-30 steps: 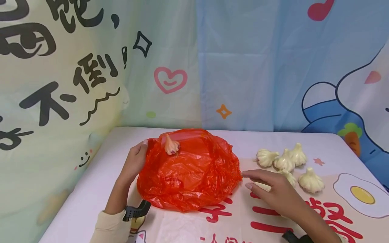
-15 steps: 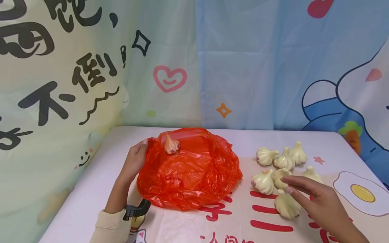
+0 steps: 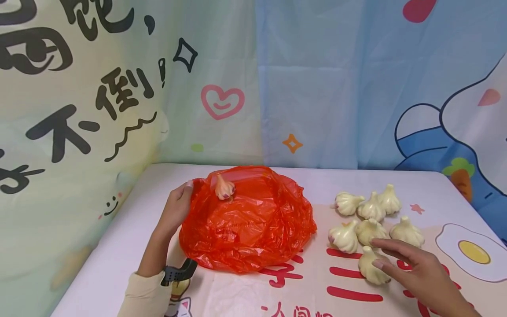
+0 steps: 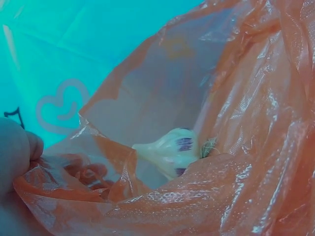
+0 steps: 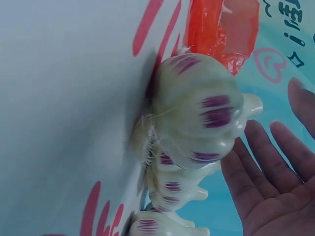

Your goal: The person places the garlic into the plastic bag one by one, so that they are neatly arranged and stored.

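My left hand (image 3: 177, 207) pinches the left rim of a crinkled red plastic bag (image 3: 253, 231); in the left wrist view its thumb (image 4: 12, 157) presses on the film. One garlic bulb (image 3: 225, 188) lies at the bag's mouth, its purple streaks plain in the left wrist view. On the right, my right hand (image 3: 420, 273) hovers beside the nearest loose garlic bulb (image 3: 371, 266), fingers apart and slightly bent. The right wrist view shows that bulb (image 5: 197, 110) on the tabletop, with the palm and fingers around its stem side and nothing gripped.
Behind the nearest bulb sit several more garlic bulbs (image 3: 370, 209), close together. The white table (image 3: 103, 268) bears a printed cloth (image 3: 301, 281) with red lettering and a fried egg picture (image 3: 473, 259). A patterned curtain (image 3: 309, 88) hangs along the back and left.
My right hand has moved from the bag's right edge out to the right and toward me, stopping at the nearest garlic bulb. The left hand and bag have hardly moved.
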`<state>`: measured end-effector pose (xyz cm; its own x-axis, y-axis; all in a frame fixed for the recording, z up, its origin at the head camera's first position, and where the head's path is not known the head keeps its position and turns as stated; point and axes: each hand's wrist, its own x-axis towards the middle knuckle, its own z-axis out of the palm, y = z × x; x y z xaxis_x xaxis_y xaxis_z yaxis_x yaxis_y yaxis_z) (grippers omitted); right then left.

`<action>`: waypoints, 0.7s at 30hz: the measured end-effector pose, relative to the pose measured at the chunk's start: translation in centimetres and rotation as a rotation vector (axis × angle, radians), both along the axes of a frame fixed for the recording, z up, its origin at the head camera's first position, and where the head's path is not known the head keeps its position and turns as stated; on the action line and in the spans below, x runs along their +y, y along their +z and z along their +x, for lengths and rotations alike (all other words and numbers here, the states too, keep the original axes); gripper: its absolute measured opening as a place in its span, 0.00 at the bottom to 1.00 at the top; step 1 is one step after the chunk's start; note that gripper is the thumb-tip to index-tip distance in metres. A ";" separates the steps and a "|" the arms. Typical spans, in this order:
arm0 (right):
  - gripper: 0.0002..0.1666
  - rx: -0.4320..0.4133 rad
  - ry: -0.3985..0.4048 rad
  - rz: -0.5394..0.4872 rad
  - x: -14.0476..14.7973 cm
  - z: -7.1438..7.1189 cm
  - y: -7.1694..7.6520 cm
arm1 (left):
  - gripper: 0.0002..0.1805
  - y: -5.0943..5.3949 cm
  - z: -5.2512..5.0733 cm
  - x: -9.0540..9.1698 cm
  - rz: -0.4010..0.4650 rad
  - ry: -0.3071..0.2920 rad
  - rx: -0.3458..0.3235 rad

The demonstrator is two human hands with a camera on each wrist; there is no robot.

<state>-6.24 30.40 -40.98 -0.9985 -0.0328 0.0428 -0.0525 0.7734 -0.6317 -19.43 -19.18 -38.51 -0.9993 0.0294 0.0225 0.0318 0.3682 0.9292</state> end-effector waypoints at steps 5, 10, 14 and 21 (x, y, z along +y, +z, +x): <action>0.32 -0.064 0.037 -0.002 0.0 -0.1 -0.2 | 0.32 0.0 0.0 -0.1 -0.001 0.002 -0.004; 0.33 -0.041 0.057 0.022 -0.2 -0.2 -0.3 | 0.31 0.0 0.0 -0.1 -0.001 0.004 -0.002; 0.31 0.005 0.064 0.050 -0.2 -0.3 -0.5 | 0.31 -0.1 -0.1 -0.2 -0.002 0.004 -0.002; 0.27 0.008 0.055 0.066 -0.4 -0.7 -0.4 | 0.31 -0.1 -0.2 -0.2 -0.001 0.003 0.006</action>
